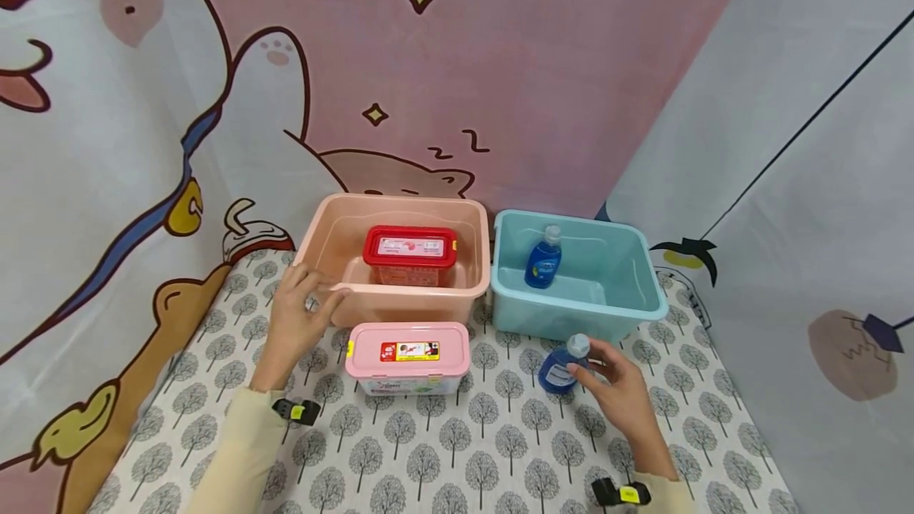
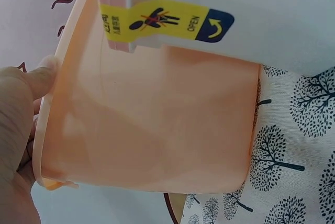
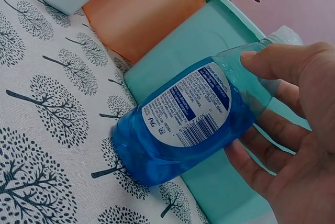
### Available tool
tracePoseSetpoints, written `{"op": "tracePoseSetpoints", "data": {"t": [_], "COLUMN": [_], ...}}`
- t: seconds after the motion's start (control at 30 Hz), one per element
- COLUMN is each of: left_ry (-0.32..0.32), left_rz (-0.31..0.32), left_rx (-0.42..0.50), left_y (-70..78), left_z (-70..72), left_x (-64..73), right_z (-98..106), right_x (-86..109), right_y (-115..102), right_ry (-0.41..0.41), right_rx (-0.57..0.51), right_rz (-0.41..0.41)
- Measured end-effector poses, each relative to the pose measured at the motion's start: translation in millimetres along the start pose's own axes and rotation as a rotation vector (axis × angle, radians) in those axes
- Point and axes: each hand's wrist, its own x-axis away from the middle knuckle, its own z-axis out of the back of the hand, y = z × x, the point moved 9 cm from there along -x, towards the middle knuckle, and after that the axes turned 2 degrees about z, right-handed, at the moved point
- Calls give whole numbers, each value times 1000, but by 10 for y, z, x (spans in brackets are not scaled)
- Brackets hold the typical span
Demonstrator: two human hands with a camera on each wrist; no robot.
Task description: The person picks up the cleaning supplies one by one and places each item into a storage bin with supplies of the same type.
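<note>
My left hand [image 1: 301,324] holds the front left rim of a peach plastic bin [image 1: 403,306]; in the left wrist view its thumb [image 2: 43,76] lies on one side of the rim and fingers show on the other. With thumb and fingers my right hand [image 1: 620,391] grips a clear-capped bottle of blue dish soap [image 1: 559,370], tilted in front of the teal bin [image 1: 571,312]. Its white back label [image 3: 187,103] with a barcode faces the right wrist camera. A second blue dish soap bottle [image 1: 543,262] stands leaning inside the teal bin.
Inside the peach bin sits a clear tub with a red lid [image 1: 410,245]. A white tub with a pink lid [image 1: 407,355] stands in front of that bin. Under everything lies a tree-print cloth [image 1: 457,450]; a cartoon-print curtain [image 1: 528,86] hangs behind the bins.
</note>
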Motion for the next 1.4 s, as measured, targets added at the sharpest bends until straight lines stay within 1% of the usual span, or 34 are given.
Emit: {"op": "tracePoseSetpoints", "data": {"t": [0.1,0.3,0.63,0.87,1.2,1.4], "left_ry": [-2,7,4,3,17,15], "left_rz": [3,6,27,33,17,30], "left_rx": [1,9,2,6,4,11], "left_y": [-6,-15,-16,-29,-7,-25], "left_z": [-2,0,0,-10,-2,-5], "left_x": [-1,3,2,3,5,9], "right_z": [-2,4,3,-10,-16,-27], "right_x": [0,-9,-24,-17,-18,-25], "right_y": [8,-15,-30,-49,-153,-162], "right_ry": [11,33,64,65,76,67], "right_rx": [-2,-30,-41,-61,-107,-108], "right_rz": [-4,13,19,21,61,50]}}
